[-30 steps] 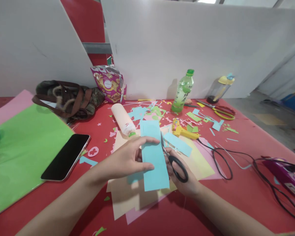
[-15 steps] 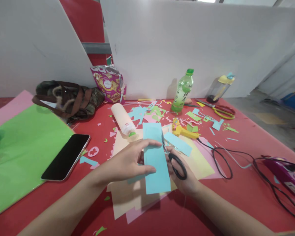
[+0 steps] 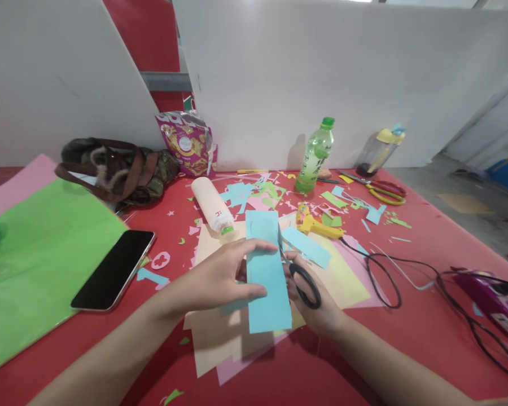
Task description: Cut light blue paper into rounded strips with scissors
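Observation:
A long strip of light blue paper [image 3: 267, 282] is gripped in my left hand [image 3: 224, 276], thumb and forefinger lying across its face and the other fingers behind it. My right hand [image 3: 317, 310] holds black-handled scissors [image 3: 305, 286], whose blades run along the strip's right edge near its upper half. Part of the blades is hidden by the paper. Under both hands lie cream paper sheets [image 3: 211, 344]. Another blue paper piece [image 3: 308, 248] rests just beyond the scissors, close to a yellow glue gun [image 3: 319, 226].
On the red table lie a phone [image 3: 114, 270], a green sheet [image 3: 46, 265] and a white bottle [image 3: 211, 203]. Farther back are a green bottle [image 3: 315, 158], a snack bag [image 3: 188, 144], a camouflage bag [image 3: 127, 172] and paper scraps. A black cable [image 3: 393, 282] reaches a purple power strip [image 3: 491, 301].
The lower end of the blue strip has shifted slightly left, along with my left thumb. Both hands keep nearly the same place and hold.

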Motion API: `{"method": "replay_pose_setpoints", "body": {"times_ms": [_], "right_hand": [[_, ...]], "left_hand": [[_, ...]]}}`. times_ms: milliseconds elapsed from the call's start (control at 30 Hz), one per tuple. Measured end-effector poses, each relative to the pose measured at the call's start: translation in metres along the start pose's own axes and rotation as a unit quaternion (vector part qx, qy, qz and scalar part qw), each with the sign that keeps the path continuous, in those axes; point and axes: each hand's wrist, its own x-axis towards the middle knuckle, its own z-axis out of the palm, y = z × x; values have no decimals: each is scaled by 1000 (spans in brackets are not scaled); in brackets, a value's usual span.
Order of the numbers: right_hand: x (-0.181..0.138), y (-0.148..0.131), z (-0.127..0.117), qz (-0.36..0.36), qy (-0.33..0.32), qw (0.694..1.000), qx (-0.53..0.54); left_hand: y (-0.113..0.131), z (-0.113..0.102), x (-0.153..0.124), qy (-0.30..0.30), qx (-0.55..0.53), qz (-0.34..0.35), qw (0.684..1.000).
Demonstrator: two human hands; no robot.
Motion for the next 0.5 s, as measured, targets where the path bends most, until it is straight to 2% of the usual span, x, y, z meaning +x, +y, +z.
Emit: {"method": "replay_pose_setpoints", "body": {"times_ms": [500], "right_hand": [[0, 4, -1, -21, -26, 999, -7]], "left_hand": [[-1, -1, 1, 1, -20, 2, 1000]]}}
